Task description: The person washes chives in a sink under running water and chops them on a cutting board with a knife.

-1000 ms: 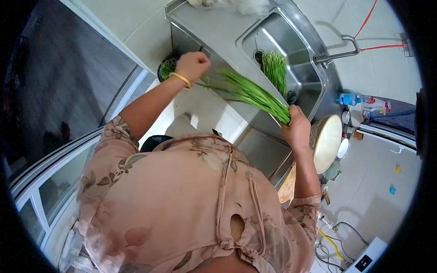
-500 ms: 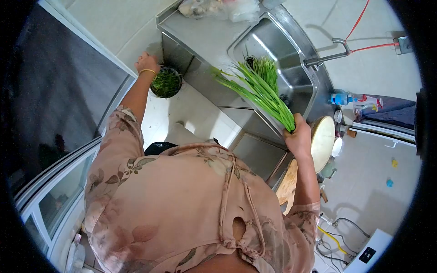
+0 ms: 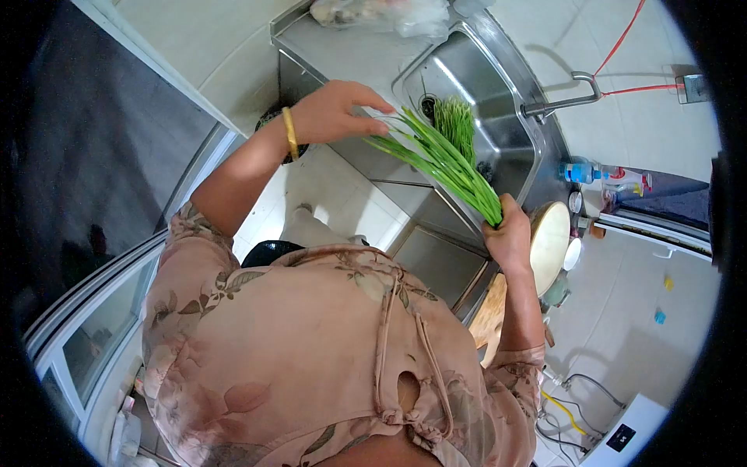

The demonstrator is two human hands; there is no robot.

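In my right hand [image 3: 510,237] is a bunch of long green garlic chives [image 3: 447,163], gripped by one end. Its leaves slant up and left past the sink's front edge. My left hand [image 3: 338,113] is just beside the loose leaf tips, thumb and fingers apart, with a gold bangle on the wrist. More chives [image 3: 455,128] lie in the steel sink [image 3: 498,101]. Partly behind my left wrist stands a bin [image 3: 267,118] on the floor; its contents are mostly hidden now.
A hooked faucet [image 3: 560,101] with red string reaches over the sink. Plastic bags [image 3: 381,15] lie on the far counter end. Right of my right hand are a round pale basin [image 3: 550,247], a wooden board [image 3: 490,311] and a blue-labelled bottle [image 3: 581,170].
My left hand has come from the bin up and right to the chive tips, its fingers now spread. My right hand keeps its grip, nearly unmoved.
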